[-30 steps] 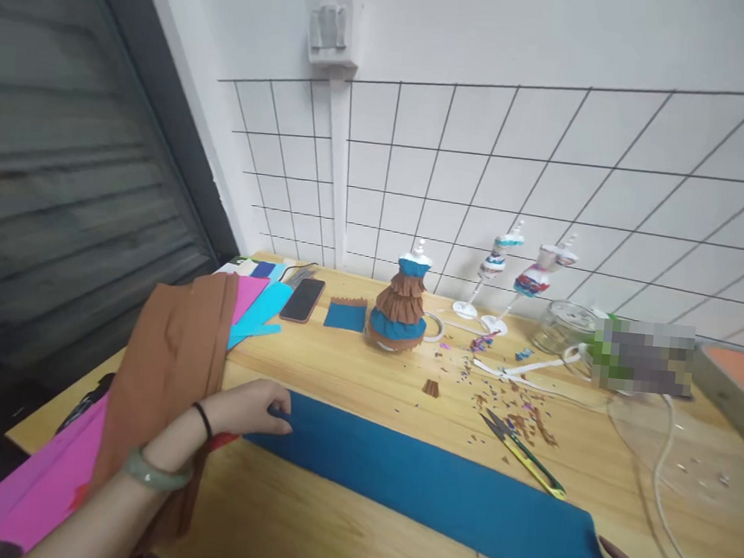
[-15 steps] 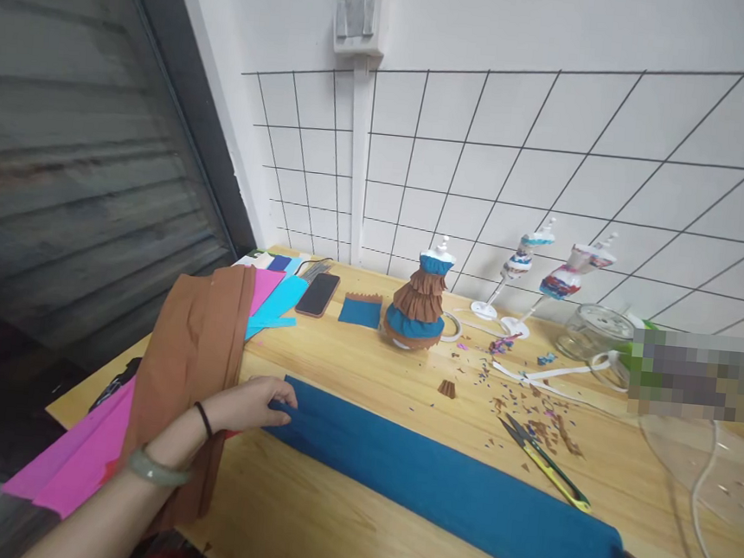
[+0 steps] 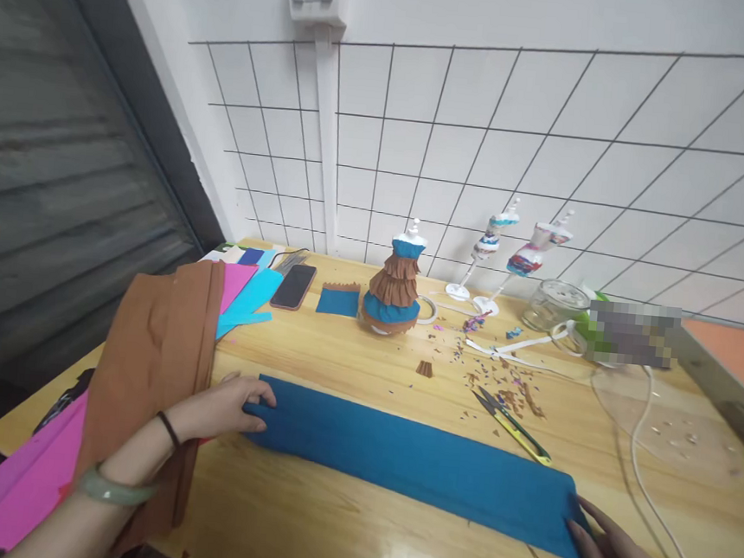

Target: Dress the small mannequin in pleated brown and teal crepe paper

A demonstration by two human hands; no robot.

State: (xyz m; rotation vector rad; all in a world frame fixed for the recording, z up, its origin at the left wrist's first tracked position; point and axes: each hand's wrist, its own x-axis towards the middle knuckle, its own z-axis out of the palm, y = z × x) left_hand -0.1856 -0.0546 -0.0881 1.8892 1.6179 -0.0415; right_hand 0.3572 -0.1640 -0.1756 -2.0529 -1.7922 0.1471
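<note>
A long strip of blue crepe paper (image 3: 414, 465) lies across the front of the wooden table. My left hand (image 3: 227, 407), with a dark band and a pale green bangle on the wrist, pinches the strip's left end between thumb and fingers. At the other end, my right hand (image 3: 618, 548) grips the right edge, part of it cut off by the frame. Behind the strip stands a small dress form (image 3: 397, 286) in layered blue and brown ruffles. Yellow-handled thread snips (image 3: 519, 426) lie just beyond the strip, blades apart.
Folded brown crepe paper (image 3: 150, 355) and pink sheets (image 3: 21, 483) hang over the table's left edge. A phone (image 3: 294, 287), a blue piece (image 3: 339, 300), a tape roll (image 3: 427, 311), two slimmer dress forms (image 3: 487, 241), a glass jar (image 3: 553, 308), paper scraps and a white cable (image 3: 645, 477) lie beyond.
The view has swung to the right, so the table things appear further left. More of my right hand shows at the strip's right end. Both hands stay on the blue paper.
</note>
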